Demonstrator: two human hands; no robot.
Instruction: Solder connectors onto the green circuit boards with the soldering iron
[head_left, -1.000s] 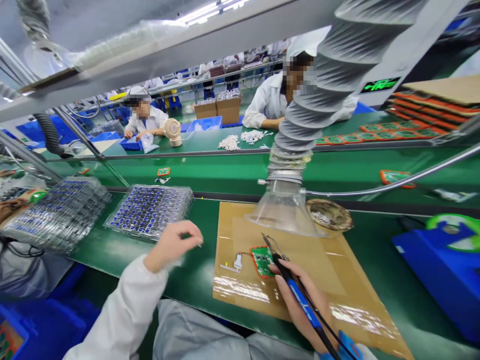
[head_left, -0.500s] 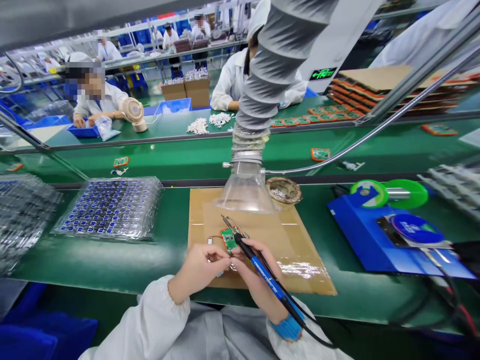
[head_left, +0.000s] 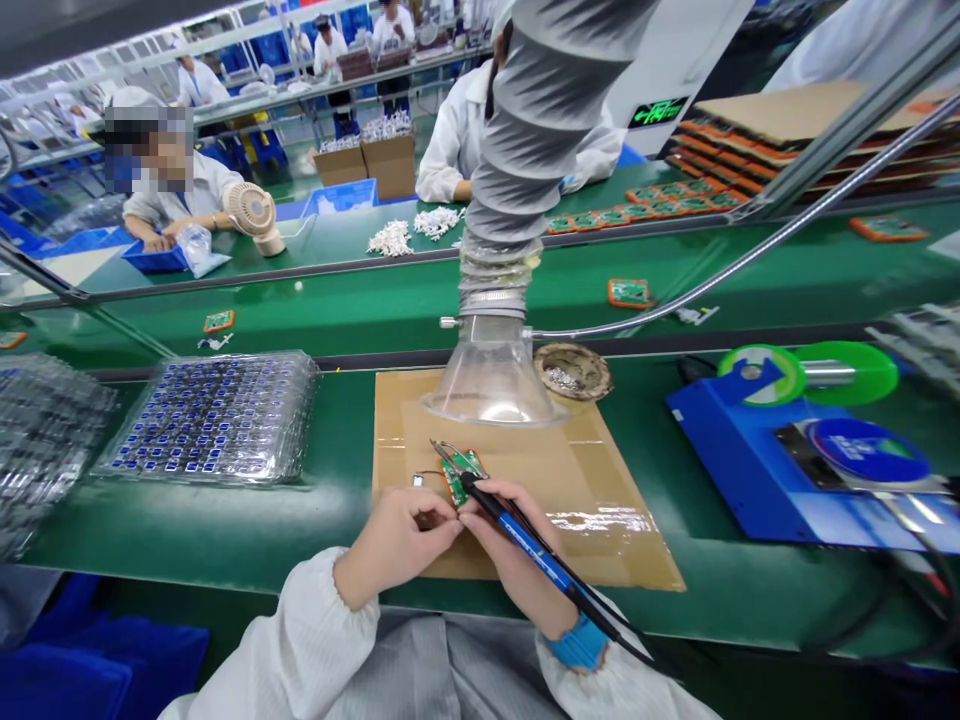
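Observation:
A blue and black soldering iron (head_left: 536, 552) rests in my right hand (head_left: 517, 560), its metal tip pointing up and left over a small green circuit board (head_left: 457, 487). The board lies on a brown cardboard sheet (head_left: 592, 500). My left hand (head_left: 397, 540) is closed in a pinch at the board's near edge, its fingertips meeting those of my right hand; what they pinch is too small to make out. A small white part (head_left: 418, 481) on a thin wire sits just left of the board.
A clear extraction hood (head_left: 491, 375) hangs above the cardboard, beside a round dish (head_left: 574, 372). Clear trays (head_left: 214, 415) are stacked left; a blue solder-reel stand (head_left: 720, 460) is right. Boards lie on the green belt (head_left: 412, 307). Co-workers sit across it.
The iron's tip has shifted slightly left and down over the circuit board. The view has moved a little, and the boards on the belt appear farther left. Both hands keep nearly the same pose.

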